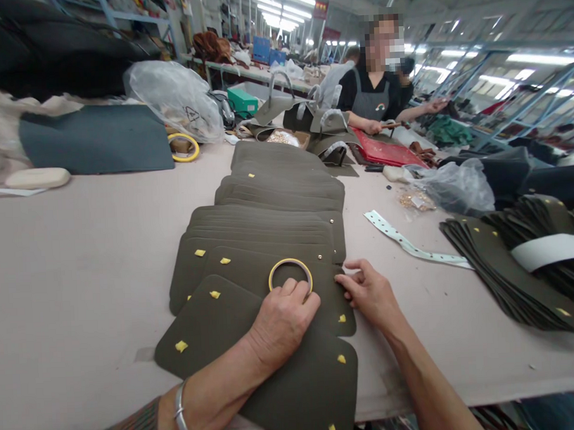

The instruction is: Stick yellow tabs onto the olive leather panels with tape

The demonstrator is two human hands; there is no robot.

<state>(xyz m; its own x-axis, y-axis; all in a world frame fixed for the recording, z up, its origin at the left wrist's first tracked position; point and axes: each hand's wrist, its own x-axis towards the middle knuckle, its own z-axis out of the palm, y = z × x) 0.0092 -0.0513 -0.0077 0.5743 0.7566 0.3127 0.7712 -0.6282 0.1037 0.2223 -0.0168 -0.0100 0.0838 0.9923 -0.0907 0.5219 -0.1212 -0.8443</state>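
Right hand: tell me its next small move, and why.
Probably have the right hand press its fingertips down at the panel's right edge. They are already there, the left hand holds the tape roll over the same panel, and yellow bits dot it. Whether one lies under the fingertips is hidden.

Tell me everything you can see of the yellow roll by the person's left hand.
The yellow roll is a thin ring, apparently adhesive tape, with a yellow outer face, a greyish inner wall and a wide round opening. Little tape seems left on it. It sits over the dark olive panels, their surface showing through the opening. The left hand has its fingers curled at the near edge, hiding that part. Whether the roll lies flat or is slightly lifted, I cannot tell.
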